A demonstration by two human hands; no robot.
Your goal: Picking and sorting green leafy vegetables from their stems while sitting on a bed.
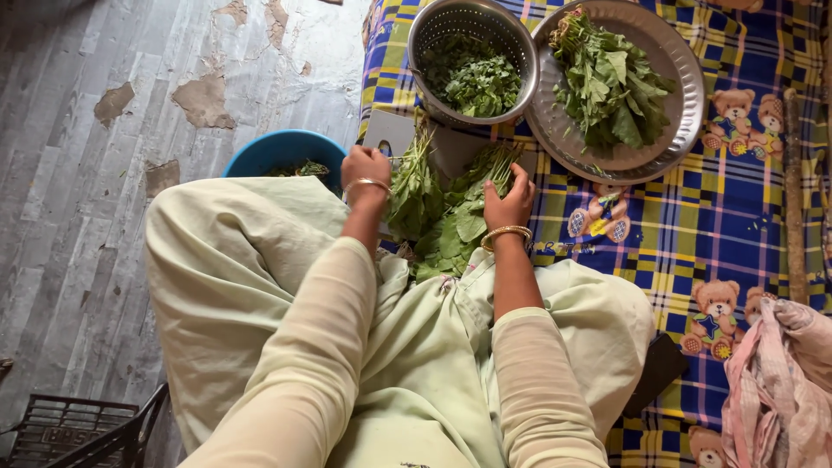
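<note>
A bunch of leafy greens [446, 212] lies across my lap and a grey cutting board [392, 132]. My left hand [366, 166] is closed around the stems at the left side of the bunch. My right hand [511, 201] presses on the leaves at the right side, fingers curled over them. Both wrists wear gold bangles. A steel colander [433, 35] with chopped greens stands beyond the board. Beside it, a round steel plate [685, 95] holds whole leaves.
A blue bowl [260, 152] with some green scraps sits left of my left hand on the grey worn floor [104, 173]. A checked blue-yellow blanket [719, 217] with bear prints lies under the vessels. A pink cloth [776, 381] is at lower right, a dark metal rack [78, 429] at lower left.
</note>
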